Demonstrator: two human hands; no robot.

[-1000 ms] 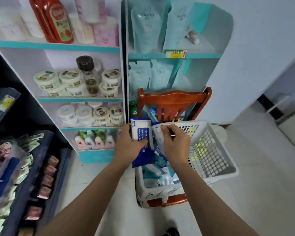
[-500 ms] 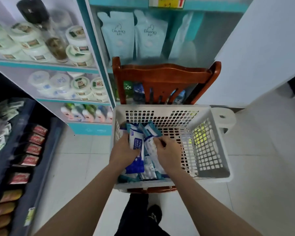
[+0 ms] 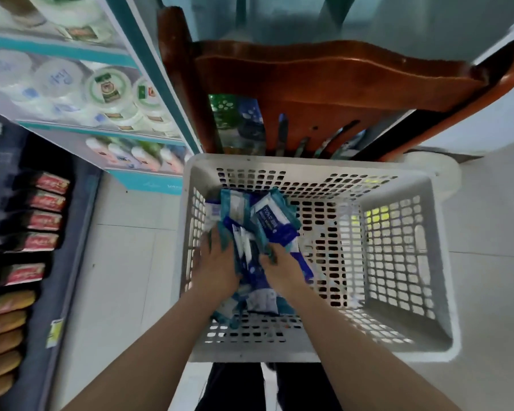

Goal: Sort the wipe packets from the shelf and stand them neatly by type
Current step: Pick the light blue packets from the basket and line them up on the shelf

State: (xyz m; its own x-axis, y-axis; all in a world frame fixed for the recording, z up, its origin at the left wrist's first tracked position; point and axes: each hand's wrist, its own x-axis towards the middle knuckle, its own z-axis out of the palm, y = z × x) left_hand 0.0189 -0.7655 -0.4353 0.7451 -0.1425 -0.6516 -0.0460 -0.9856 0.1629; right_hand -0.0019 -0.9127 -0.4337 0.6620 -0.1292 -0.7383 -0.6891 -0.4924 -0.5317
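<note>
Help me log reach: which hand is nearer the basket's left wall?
Left. The left hand sits just inside the basket's left wall, holding packets; the right hand is farther in, across the packets.

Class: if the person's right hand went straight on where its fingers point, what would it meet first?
The right hand grips the bunch of blue, teal and white plastic wipe packets, so those first; beyond them, probably the far wall of the white perforated plastic basket.
</note>
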